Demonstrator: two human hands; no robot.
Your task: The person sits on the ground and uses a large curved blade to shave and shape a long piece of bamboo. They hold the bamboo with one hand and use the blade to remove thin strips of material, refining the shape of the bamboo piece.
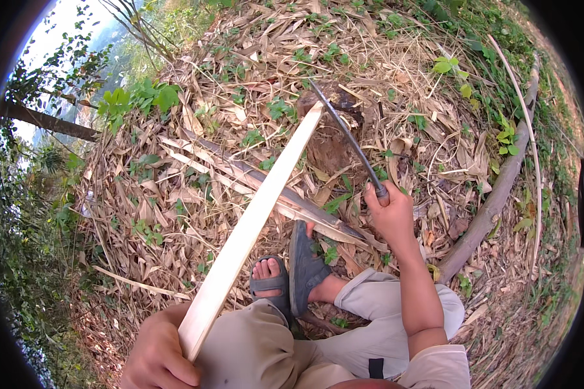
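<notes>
Dry leaves [156, 201] cover the ground, with green sprigs poking through. Nearest, the left hand [159, 353] is closed around the lower end of 1 pale wooden strip [256, 220], which slants away from it, up and right, to the stump [328, 149]. Just right of that hand are 2 bent knees in light trousers [259, 337]; ahead of them, between the hands, are 2 dark sandals [305, 272]. Farther out, the right hand [392, 211] grips the handle of 1 long knife [347, 133]; its blade points forward and left, crossing in view beside the strip's far tip, and whether they touch I cannot tell. Split lengths [240, 172] lie left of the right hand, in the way beneath the strip. Right of that hand run 2 poles, 1 thick [493, 207], 1 thin [525, 117]. Far beyond the left hand, 1 dark log [45, 121] juts out among foliage [136, 97].
</notes>
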